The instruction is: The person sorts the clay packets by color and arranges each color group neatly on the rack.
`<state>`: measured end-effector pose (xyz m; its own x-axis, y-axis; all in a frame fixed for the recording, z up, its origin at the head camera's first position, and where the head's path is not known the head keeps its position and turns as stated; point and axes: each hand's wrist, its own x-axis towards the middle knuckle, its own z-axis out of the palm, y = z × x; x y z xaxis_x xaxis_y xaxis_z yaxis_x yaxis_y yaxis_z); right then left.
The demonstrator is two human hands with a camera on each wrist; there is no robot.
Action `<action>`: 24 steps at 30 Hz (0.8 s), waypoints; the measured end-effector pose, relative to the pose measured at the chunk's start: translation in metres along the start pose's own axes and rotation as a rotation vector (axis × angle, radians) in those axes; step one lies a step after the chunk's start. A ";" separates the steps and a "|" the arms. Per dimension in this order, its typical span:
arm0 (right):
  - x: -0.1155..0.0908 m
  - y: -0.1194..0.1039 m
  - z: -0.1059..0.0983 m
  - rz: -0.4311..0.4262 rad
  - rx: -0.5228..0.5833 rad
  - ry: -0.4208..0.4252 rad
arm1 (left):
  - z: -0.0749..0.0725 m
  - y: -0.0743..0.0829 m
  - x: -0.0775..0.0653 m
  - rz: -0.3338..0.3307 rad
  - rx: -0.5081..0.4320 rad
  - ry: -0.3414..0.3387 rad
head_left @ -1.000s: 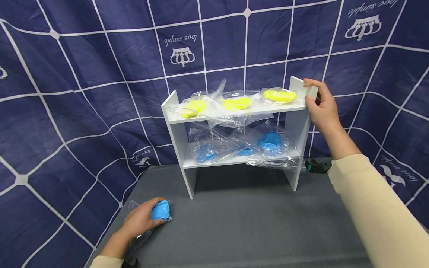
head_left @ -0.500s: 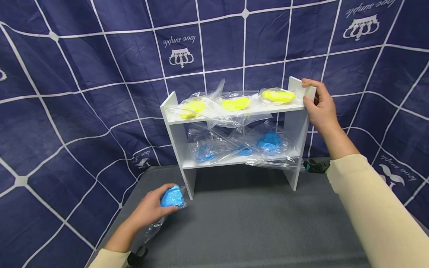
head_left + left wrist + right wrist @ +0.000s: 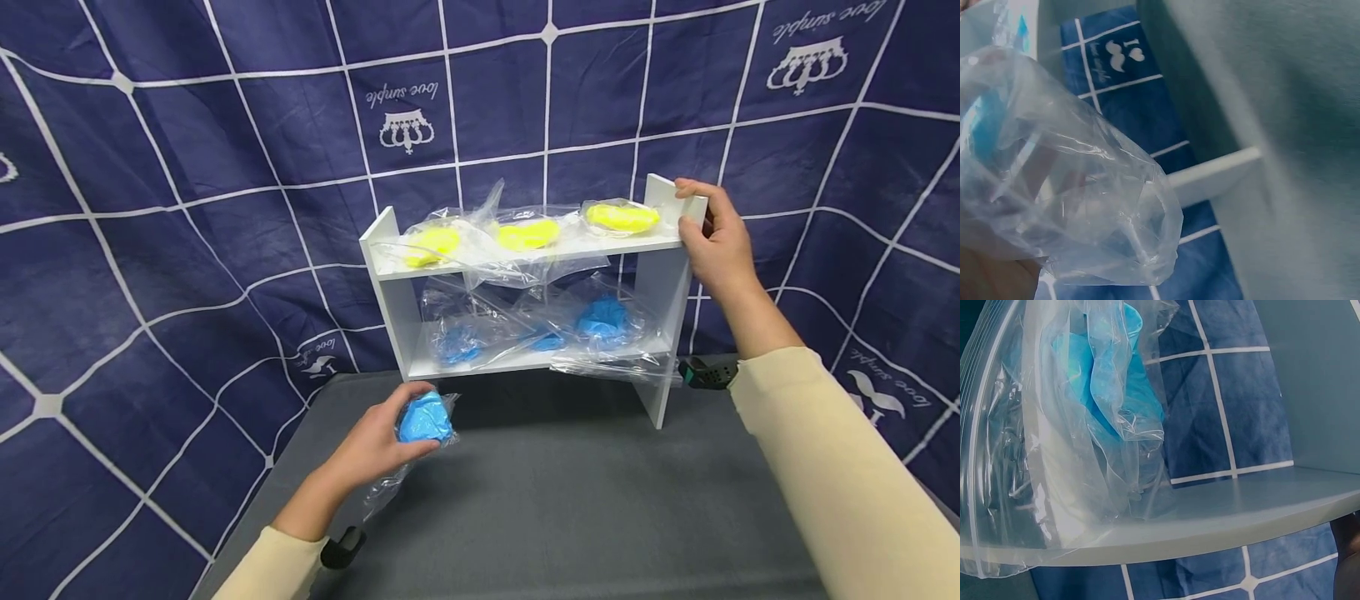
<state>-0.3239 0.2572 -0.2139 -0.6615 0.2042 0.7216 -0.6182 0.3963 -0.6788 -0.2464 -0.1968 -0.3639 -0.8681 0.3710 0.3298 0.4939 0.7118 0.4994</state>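
Note:
My left hand grips a crumpled light-blue bundle in a clear plastic bag, thumb on the near side and fingers on the far side. It is in front of the left leg of a small white shelf unit. In the left wrist view the loose bag hangs past the palm and covers much of the hand. My right hand holds the top of the unit's right side panel. Bagged blue bundles lie on the lower shelf; bagged yellow lumps lie on the upper one.
The unit stands on a dark grey cloth surface. A navy curtain with white grid lines hangs close behind and on both sides. A clear zip bag edge sticks out over the lower shelf's front.
My left hand has carried the blue bundle right and away from me, from the left of the surface up to the unit's left leg. The right hand keeps its hold.

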 end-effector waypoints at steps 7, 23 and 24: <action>0.010 0.024 -0.003 0.003 -0.020 0.016 | -0.006 0.026 0.025 0.161 0.071 0.054; 0.013 0.032 0.000 0.010 -0.016 0.016 | -0.028 0.079 0.077 0.091 0.244 0.192; 0.013 0.032 0.000 0.010 -0.018 0.012 | -0.028 0.079 0.081 0.087 0.244 0.204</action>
<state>-0.3522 0.2720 -0.2265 -0.6625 0.2194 0.7162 -0.6036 0.4099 -0.6839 -0.2765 -0.1270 -0.2747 -0.7834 0.3272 0.5284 0.5177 0.8140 0.2635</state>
